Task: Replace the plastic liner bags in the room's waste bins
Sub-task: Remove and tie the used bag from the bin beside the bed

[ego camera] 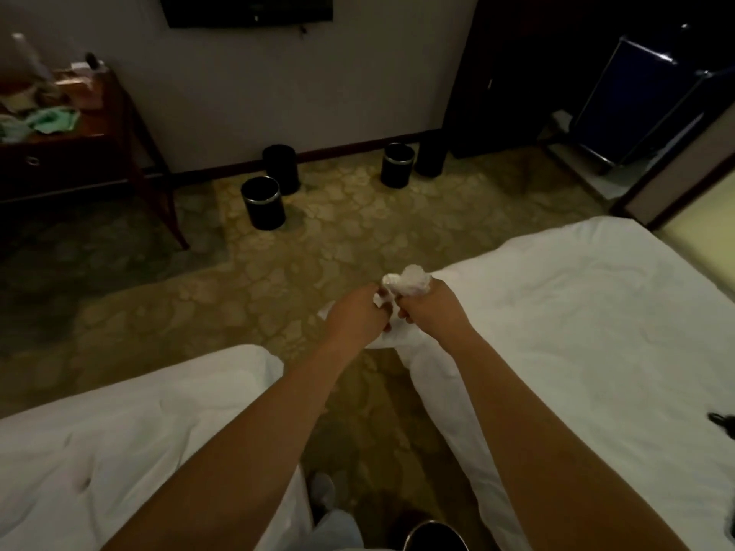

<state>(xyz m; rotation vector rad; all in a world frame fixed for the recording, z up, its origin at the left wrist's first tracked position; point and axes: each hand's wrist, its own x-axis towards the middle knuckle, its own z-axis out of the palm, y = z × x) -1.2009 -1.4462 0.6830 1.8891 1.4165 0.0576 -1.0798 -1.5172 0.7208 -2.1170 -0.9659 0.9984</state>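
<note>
Between two white beds, our left hand [360, 318] and right hand [431, 312] both pinch a crumpled white plastic liner bag [409, 284], held in mid-air. We judge we are separating a fresh liner; next it must be shaken open and carried to the black cylindrical waste bins [263, 202] by the wall.

A hotel room: twin white beds [557, 332], wall television [246, 9], patterned carpet [278, 252].

A patterned carpet [302, 248] is being crossed by dim light, and everything else is being placed from it. 2 white beds are being shown at its near edge: one bed [119, 431] at the near left, the other bed [576, 312] at the near right. A dark wooden desk [79, 149], cluttered with blurred items, is being seen at its far left. A wall-mounted screen [246, 9] is being shown above its far side, and a blue trolley [636, 101] beyond its far right corner.
</note>
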